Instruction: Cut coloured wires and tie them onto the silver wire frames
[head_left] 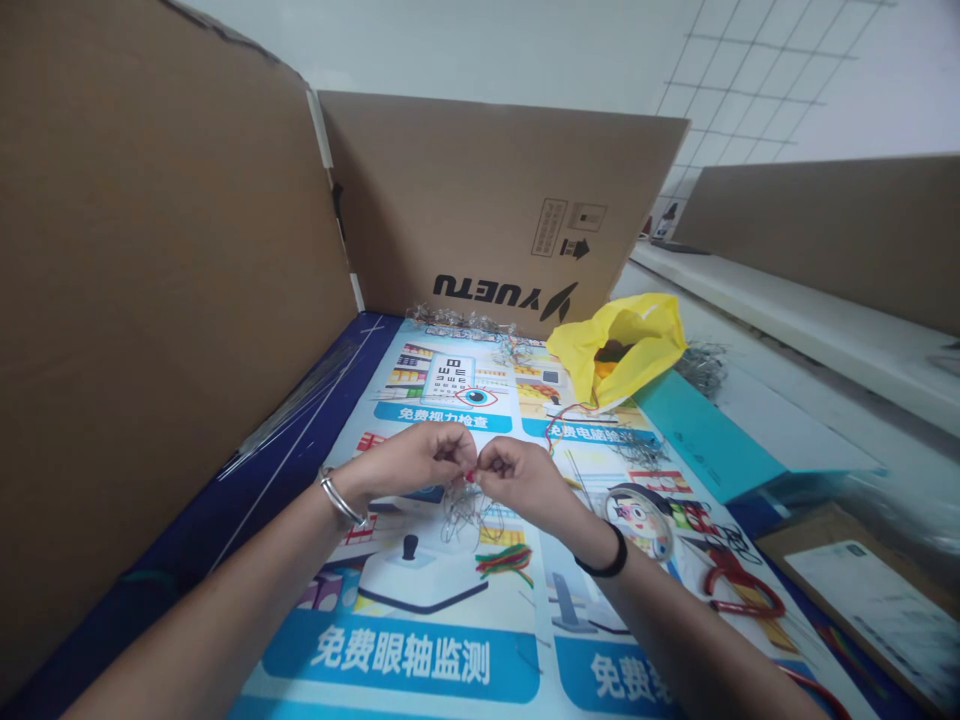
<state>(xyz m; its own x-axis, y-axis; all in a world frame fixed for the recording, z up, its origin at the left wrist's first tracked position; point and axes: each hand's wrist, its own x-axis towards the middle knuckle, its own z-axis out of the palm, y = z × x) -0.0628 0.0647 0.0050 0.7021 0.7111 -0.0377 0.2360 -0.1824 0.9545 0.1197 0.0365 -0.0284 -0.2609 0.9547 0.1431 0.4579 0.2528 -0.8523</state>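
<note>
Above the blue-and-white printed sheet [300, 680], between the fingertips of both hands: a tiny bright red piece [471, 476], too small to make out in full. Left hand [450, 452] with thumb and forefinger closed on it in a pinch, other fingers curled in; right hand [521, 478] closed on it likewise from the opposite side, fingertips almost meeting. Just below, a loose tangle of thin silvery wire [466, 515]; impossible to tell from here whether hanging or lying. For neat work, pinch with the very tips only, so as to leave the red piece in plain sight. Steady both wrists. Pull gently and evenly from each side; avoid jerks, likely to snag or bend the fine wire. Clear any stray strand from under the fingers before tightening. Leave the small bundle of red, yellow and green cords [506, 563] apart from the wire, and mind the thin red cord [553, 428] beside the soft, open-mouthed yellow bag [637, 345], for fear of knots.
</note>
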